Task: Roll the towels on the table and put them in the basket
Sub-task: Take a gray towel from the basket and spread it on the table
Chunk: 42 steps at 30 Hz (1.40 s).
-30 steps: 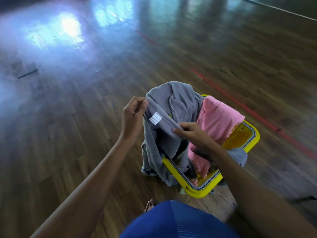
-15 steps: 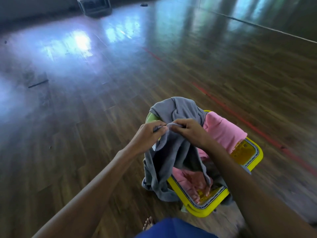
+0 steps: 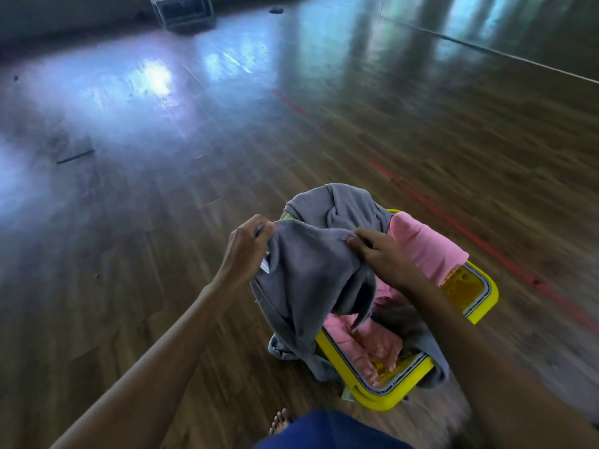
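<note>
1. I am standing over a wooden floor, which is reflecting pale light at the far left. My bare foot is showing near the bottom edge.
2. My left hand is gripping one top corner of the grey towel, with the fingers curled tight round the cloth. A white tag is hanging just below that grip.
3. The grey towel is hanging above the basket, and its lower part is trailing down outside the left rim. More grey cloth is lying heaped at the basket's far end, and I cannot tell whether it is the same towel.
4. My right hand is pinching the towel's top edge, thumb and fingertips closed on the fabric, near the left hand.
5. A pink towel is lying in the basket just right of my right hand. It is partly raised at the far side and partly crumpled inside beneath the grey cloth.
6. The yellow basket is sitting on the floor, and a red line is running across the boards beyond it.
</note>
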Motion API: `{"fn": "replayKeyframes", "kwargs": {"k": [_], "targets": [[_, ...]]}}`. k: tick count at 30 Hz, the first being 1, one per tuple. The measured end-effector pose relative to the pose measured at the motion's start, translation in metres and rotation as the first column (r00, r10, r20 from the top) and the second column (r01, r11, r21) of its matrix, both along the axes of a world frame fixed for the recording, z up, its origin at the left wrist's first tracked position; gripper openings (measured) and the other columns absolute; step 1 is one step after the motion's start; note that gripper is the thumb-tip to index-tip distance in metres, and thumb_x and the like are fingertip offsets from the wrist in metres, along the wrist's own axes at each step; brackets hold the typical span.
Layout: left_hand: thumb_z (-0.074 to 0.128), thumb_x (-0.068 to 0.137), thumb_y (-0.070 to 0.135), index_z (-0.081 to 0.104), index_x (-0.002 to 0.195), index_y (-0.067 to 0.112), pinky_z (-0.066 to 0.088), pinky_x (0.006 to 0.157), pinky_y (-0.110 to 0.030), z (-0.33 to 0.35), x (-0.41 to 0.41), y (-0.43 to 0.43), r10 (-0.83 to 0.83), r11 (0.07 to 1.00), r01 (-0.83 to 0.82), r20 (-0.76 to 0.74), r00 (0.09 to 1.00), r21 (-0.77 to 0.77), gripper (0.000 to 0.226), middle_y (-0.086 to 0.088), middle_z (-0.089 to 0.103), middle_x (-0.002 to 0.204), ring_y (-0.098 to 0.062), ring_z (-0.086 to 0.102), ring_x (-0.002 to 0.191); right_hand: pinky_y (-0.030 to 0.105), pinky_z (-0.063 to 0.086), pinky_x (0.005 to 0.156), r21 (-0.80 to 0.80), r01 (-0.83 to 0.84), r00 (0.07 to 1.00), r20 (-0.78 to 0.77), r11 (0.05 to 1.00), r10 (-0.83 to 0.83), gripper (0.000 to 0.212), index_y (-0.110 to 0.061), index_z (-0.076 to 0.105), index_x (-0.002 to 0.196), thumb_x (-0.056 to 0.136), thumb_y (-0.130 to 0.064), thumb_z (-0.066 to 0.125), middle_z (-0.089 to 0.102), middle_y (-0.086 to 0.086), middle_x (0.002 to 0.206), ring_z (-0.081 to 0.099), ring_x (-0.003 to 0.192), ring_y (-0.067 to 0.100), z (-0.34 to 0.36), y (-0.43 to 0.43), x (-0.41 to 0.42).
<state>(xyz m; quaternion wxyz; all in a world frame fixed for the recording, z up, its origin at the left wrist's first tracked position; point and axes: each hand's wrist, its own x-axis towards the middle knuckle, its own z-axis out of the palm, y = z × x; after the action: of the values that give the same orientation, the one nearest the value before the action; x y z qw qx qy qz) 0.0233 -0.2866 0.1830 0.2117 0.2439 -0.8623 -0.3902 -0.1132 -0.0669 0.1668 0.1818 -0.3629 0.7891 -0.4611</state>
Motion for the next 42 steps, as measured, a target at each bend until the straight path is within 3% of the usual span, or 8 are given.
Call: {"fn": "replayKeyframes", "kwargs": {"k": [3,6,13,17,24,29,38,42], "targets": [[0.054,0.091,0.023,0.061,0.093,0.022,0.044,0.067,-0.026,-0.002,-0.005,0.024,-0.186,0.976,0.185,0.002,0.982,0.116,0.008,0.003,0.064,0.079,0.0,0.054,0.069,0.028,0.039,0.072,-0.008,-0.112,0.992,0.061,0.994,0.113,0.028,-0.019,0.051,0.072,0.1,-0.02,0.05,0.051,-0.008,0.071,0.048,0.07,0.005,0.017,-0.021,0.016],[0.055,0.087,0.023,0.059,0.121,0.03,0.049,0.087,-0.025,0.007,-0.009,0.041,-0.371,0.899,0.369,-0.038,0.928,0.236,0.035,0.01,0.068,0.106,-0.002,0.062,0.098,0.016,0.04,0.071,-0.068,-0.137,0.98,0.136,0.988,0.146,0.024,-0.017,0.058,0.079,0.101,-0.016,0.048,0.058,-0.012,0.075,0.052,0.072,-0.001,0.032,-0.034,0.024],[0.061,0.092,0.02,0.052,0.069,0.029,0.035,0.058,-0.016,0.01,-0.001,0.045,-0.378,0.926,0.378,-0.011,0.926,0.002,0.026,0.008,0.049,0.062,-0.005,0.044,0.059,0.02,0.035,0.059,-0.021,-0.092,0.993,0.077,0.996,0.093,0.03,-0.015,0.052,0.072,0.101,-0.025,0.05,0.047,0.0,0.068,0.041,0.061,0.005,0.032,-0.036,0.019],[0.052,0.092,0.024,0.052,0.071,0.002,0.035,0.057,-0.026,0.008,-0.002,0.031,-0.21,0.978,0.208,-0.107,0.972,-0.031,0.03,-0.012,0.051,0.065,-0.009,0.042,0.06,0.021,0.031,0.057,0.002,-0.077,0.996,-0.035,0.997,0.077,0.031,-0.013,0.052,0.069,0.096,-0.027,0.057,0.044,-0.003,0.064,0.038,0.058,0.003,0.019,-0.027,0.011],[0.054,0.087,0.019,0.038,0.061,0.009,0.028,0.055,-0.028,0.024,0.0,0.006,-0.065,0.998,0.064,-0.195,0.979,-0.012,0.032,0.006,0.031,0.059,-0.005,0.03,0.057,0.028,0.04,0.07,0.158,0.101,0.99,-0.118,0.982,-0.083,0.016,-0.021,0.06,0.097,0.09,-0.007,0.057,0.066,-0.001,0.09,0.058,0.08,0.011,-0.031,0.002,0.008],[0.054,0.087,0.024,0.038,0.062,0.004,0.029,0.056,-0.035,0.02,0.004,-0.011,0.001,0.997,0.014,-0.186,0.983,0.074,0.036,0.002,0.031,0.06,-0.01,0.031,0.059,0.028,0.043,0.059,0.017,0.182,0.983,-0.043,0.983,-0.181,0.008,-0.017,0.063,0.089,0.095,-0.021,0.06,0.063,-0.005,0.076,0.056,0.066,0.009,-0.027,0.018,0.003],[0.061,0.09,0.017,0.041,0.068,0.011,0.03,0.051,-0.017,0.014,-0.005,0.029,-0.148,0.984,0.147,-0.002,0.989,-0.096,0.031,0.01,0.037,0.057,-0.002,0.034,0.052,0.018,0.032,0.055,-0.15,-0.154,0.985,0.055,0.977,0.163,0.034,-0.013,0.054,0.061,0.092,-0.02,0.065,0.043,-0.007,0.059,0.04,0.056,0.003,0.032,-0.022,0.021],[0.059,0.093,0.02,0.05,0.104,0.026,0.047,0.058,-0.023,0.016,0.0,0.035,-0.189,0.981,0.191,-0.053,0.981,0.027,0.016,0.0,0.062,0.073,-0.012,0.056,0.058,0.028,0.044,0.066,-0.203,-0.147,0.985,0.06,0.968,0.163,0.023,-0.025,0.071,0.078,0.096,-0.02,0.059,0.064,-0.004,0.068,0.057,0.071,0.005,0.041,-0.027,0.02]]}}
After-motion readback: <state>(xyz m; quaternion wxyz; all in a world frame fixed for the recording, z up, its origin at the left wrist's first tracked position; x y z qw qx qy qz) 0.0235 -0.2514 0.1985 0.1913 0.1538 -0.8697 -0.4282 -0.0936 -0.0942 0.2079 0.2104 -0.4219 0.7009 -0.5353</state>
